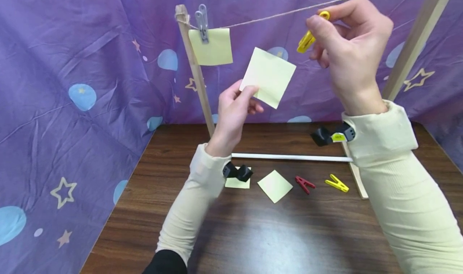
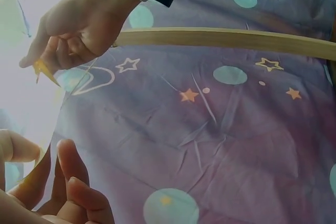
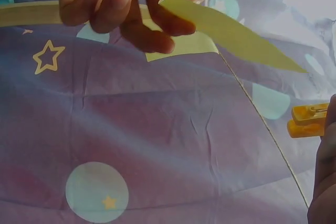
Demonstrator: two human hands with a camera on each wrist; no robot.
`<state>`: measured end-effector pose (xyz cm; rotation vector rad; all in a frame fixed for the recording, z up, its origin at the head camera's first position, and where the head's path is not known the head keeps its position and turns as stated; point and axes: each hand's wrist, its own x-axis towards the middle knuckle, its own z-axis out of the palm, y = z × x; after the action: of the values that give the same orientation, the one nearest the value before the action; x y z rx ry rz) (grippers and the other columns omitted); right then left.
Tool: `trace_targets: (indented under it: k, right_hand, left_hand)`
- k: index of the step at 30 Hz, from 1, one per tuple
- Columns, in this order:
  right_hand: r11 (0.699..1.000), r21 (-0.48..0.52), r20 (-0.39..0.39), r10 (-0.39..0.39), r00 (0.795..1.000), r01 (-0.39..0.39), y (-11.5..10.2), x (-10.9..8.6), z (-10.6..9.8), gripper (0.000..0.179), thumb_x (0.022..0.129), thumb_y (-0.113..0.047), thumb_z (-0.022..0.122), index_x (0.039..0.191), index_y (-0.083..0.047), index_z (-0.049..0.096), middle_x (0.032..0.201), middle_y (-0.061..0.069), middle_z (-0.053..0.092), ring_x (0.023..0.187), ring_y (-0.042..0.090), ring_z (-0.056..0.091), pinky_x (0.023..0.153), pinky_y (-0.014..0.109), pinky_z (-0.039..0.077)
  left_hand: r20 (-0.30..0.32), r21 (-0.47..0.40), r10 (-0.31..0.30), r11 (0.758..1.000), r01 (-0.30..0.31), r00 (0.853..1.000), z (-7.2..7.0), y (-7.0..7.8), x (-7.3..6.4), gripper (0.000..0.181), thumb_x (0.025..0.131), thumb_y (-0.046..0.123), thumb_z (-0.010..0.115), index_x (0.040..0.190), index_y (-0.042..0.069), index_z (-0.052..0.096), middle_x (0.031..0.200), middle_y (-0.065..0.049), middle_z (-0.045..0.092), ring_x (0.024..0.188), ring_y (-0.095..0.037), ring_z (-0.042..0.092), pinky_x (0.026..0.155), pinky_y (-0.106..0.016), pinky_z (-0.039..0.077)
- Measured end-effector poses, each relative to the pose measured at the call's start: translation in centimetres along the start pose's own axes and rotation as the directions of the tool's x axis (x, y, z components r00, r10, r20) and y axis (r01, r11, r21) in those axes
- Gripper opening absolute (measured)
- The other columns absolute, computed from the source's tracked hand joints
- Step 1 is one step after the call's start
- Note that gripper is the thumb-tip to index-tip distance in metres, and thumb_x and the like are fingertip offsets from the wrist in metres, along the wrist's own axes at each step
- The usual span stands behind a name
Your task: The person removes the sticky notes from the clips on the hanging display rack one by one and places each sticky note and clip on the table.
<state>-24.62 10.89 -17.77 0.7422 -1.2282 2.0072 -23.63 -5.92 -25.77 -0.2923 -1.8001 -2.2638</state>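
Note:
In the head view my left hand (image 1: pixel 235 107) pinches a pale yellow sticky note (image 1: pixel 269 77) by its lower left edge, thumb in front. The note is tilted and hangs below the string (image 1: pixel 278 15). My right hand (image 1: pixel 356 49) is raised at the upper right and pinches a yellow clothespin (image 1: pixel 307 41) between thumb and index finger, its tip pointing down and left toward the note. To the left, a grey clothespin (image 1: pixel 203 25) clips another sticky note (image 1: pixel 213 49) to the string near the left post. The right wrist view shows the held note (image 3: pixel 231 30) edge-on and curved.
The string runs from a left wooden post (image 1: pixel 199 77) toward a right wooden post (image 1: pixel 416 45). A white rod (image 1: pixel 289 157) crosses low between them. On the brown table (image 1: pixel 253 234) lie a sticky note (image 1: pixel 275 186), another partly covered note (image 1: pixel 236 183), a red clothespin (image 1: pixel 305 184) and a yellow clothespin (image 1: pixel 337 183).

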Motion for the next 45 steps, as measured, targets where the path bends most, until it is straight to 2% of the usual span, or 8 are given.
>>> trace_targets:
  k: [7,17,26,30,36,39,42,45]
  right_hand:
    - [0.995,-0.027,0.021,-0.1,0.995,0.101,0.5,-0.2,-1.2,0.01,0.074,0.011,0.072,0.079,0.008,0.064,0.065,0.014,0.067,0.035,0.014,0.044,0.035,0.02,0.03]
    - [0.994,-0.057,-0.037,-0.091,0.995,0.089,-0.1,-1.2,-2.5,0.013,0.073,0.01,0.074,0.078,0.006,0.063,0.067,0.017,0.067,0.034,0.014,0.045,0.032,0.019,0.029]
    - [0.997,0.022,-0.09,-0.073,0.993,0.075,-0.5,-2.1,-3.6,0.015,0.07,0.016,0.072,0.078,0.014,0.06,0.066,0.019,0.066,0.034,0.015,0.045,0.032,0.019,0.029]
    - [0.997,0.019,-0.086,-0.076,0.993,0.077,-0.7,-2.5,-4.1,0.013,0.07,0.017,0.07,0.078,0.016,0.06,0.066,0.018,0.068,0.034,0.015,0.046,0.033,0.018,0.03]
    - [0.997,0.052,-0.081,-0.054,0.995,0.059,-0.9,-3.3,-5.0,0.012,0.069,0.02,0.066,0.077,0.017,0.058,0.065,0.018,0.067,0.034,0.015,0.048,0.033,0.017,0.03]
    - [0.997,0.066,-0.077,-0.038,0.996,0.043,-0.8,-3.8,-5.4,0.012,0.07,0.021,0.065,0.078,0.016,0.058,0.065,0.018,0.068,0.035,0.014,0.049,0.032,0.016,0.031]
    - [0.997,0.069,-0.077,-0.021,0.997,0.026,-0.7,-4.2,-5.9,0.012,0.071,0.021,0.065,0.079,0.016,0.058,0.066,0.018,0.069,0.035,0.014,0.05,0.032,0.016,0.031]
    - [0.997,0.079,-0.079,0.002,0.997,0.005,-0.6,-4.7,-6.6,0.013,0.072,0.021,0.064,0.081,0.015,0.058,0.068,0.019,0.07,0.036,0.014,0.052,0.032,0.016,0.031]
  left_hand:
    - [-0.002,0.072,0.077,0.994,-0.076,0.997,-0.3,0.5,-1.0,0.013,0.089,0.003,0.058,0.095,-0.007,0.064,0.058,0.002,0.057,0.047,-0.01,0.056,0.054,-0.024,0.045]
    - [0.039,0.109,0.145,0.983,-0.148,0.989,-1.2,0.5,-2.3,0.012,0.087,0.001,0.059,0.087,-0.011,0.062,0.052,0.004,0.054,0.05,-0.009,0.055,0.055,-0.025,0.047]
    - [0.082,0.211,0.131,0.967,-0.145,0.988,-2.4,0.0,-3.2,0.014,0.085,0.002,0.061,0.088,-0.011,0.065,0.058,0.006,0.058,0.052,-0.01,0.055,0.057,-0.025,0.048]
    - [0.109,0.254,0.113,0.957,-0.138,0.988,-2.9,-0.2,-3.7,0.013,0.084,0.003,0.062,0.086,-0.009,0.066,0.059,0.005,0.059,0.053,-0.01,0.056,0.052,-0.024,0.043]
    - [0.184,0.308,0.089,0.941,-0.144,0.979,-3.7,-0.7,-4.2,0.01,0.083,0.004,0.063,0.077,-0.004,0.063,0.061,-0.007,0.06,0.054,-0.017,0.057,0.049,-0.021,0.04]
    - [0.221,0.342,0.071,0.928,-0.146,0.973,-4.3,-0.9,-4.6,0.01,0.083,0.005,0.063,0.077,-0.003,0.064,0.06,-0.008,0.061,0.054,-0.022,0.058,0.048,-0.022,0.04]
    - [0.252,0.353,0.038,0.927,-0.129,0.967,-4.8,-1.1,-4.9,0.008,0.084,0.003,0.062,0.082,-0.004,0.065,0.065,-0.007,0.063,0.056,-0.027,0.06,0.051,-0.026,0.049]
    - [0.285,0.352,0.011,0.929,-0.116,0.958,-5.2,-1.4,-5.2,0.01,0.084,0.0,0.061,0.09,-0.005,0.065,0.074,-0.009,0.065,0.058,-0.026,0.062,0.058,-0.033,0.057]
